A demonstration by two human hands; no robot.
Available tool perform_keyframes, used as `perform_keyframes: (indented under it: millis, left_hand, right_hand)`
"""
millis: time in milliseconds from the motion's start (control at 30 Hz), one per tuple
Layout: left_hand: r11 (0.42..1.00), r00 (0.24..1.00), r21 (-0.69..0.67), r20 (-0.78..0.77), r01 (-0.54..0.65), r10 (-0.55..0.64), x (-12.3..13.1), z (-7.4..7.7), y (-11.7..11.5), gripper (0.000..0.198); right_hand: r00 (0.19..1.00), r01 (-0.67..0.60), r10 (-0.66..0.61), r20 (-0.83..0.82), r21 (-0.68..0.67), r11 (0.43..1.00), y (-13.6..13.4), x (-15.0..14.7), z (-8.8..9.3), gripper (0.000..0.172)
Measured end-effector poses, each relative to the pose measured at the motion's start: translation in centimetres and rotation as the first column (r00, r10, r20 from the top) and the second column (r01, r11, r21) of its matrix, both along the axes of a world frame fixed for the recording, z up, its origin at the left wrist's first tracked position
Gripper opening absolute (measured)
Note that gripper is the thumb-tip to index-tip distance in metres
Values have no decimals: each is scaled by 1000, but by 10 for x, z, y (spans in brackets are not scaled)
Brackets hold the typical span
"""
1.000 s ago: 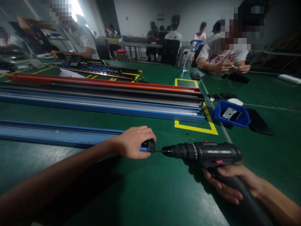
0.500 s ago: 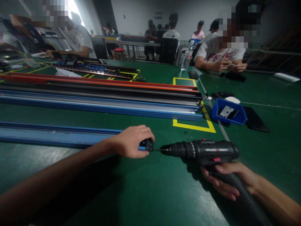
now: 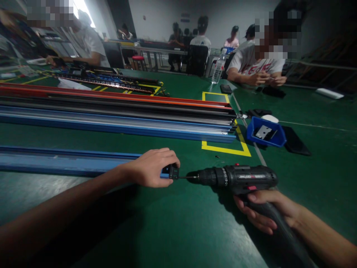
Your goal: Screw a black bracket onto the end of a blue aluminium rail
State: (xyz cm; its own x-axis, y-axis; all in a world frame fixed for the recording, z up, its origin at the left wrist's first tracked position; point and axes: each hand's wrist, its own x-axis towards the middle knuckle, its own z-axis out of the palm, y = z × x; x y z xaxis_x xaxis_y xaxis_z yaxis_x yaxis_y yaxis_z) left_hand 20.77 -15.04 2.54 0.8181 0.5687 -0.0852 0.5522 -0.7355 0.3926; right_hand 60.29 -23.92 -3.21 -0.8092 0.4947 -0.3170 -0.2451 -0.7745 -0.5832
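My left hand (image 3: pixel 153 167) is closed around the right end of a long blue metal profile (image 3: pixel 69 160) lying on the green table. Thumb and fingers pinch a small black end piece (image 3: pixel 174 172) at that tip. My right hand (image 3: pixel 262 208) grips a black cordless drill (image 3: pixel 245 175) by its handle, lying level with the chuck to the left. From the chuck a thin bit (image 3: pixel 185 177) reaches the black end piece and appears to touch it. A small dark screw (image 3: pixel 217 156) lies on the table above the drill.
Beyond my hands lie several blue, black and orange profiles (image 3: pixel 117 124). A blue bin (image 3: pixel 266 141) with metal plates stands at right, beside a dark flat pad (image 3: pixel 297 141). A water bottle (image 3: pixel 219 69) stands farther back. A co-worker (image 3: pixel 256 70) sits opposite.
The view has shifted slightly, so everything sits a little farther left. Both hands keep their holds, and the bit stays at the end piece.
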Motion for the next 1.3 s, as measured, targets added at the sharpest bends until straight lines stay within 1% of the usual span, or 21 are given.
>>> perform_keyframes:
  millis: [367, 633, 1000, 1300]
  left_hand:
    - [1000, 1000, -6, -1, -14, 14, 0, 1, 0, 36]
    - [1000, 1000, 0, -8, -20, 20, 0, 1, 0, 35]
    - [1000, 1000, 6, -3, -12, 12, 1, 1, 0, 34]
    - [1000, 1000, 12, -5, -4, 4, 0, 1, 0, 35]
  right_hand:
    - [998, 7, -9, -58, -34, 999, 1, -3, 4, 25]
    - [1000, 18, -17, 8, -50, 999, 0, -3, 5, 25]
    - [1000, 21, -21, -2, -26, 999, 0, -3, 4, 25]
    - [1000, -14, 15, -27, 21, 1000, 1, -3, 3, 28]
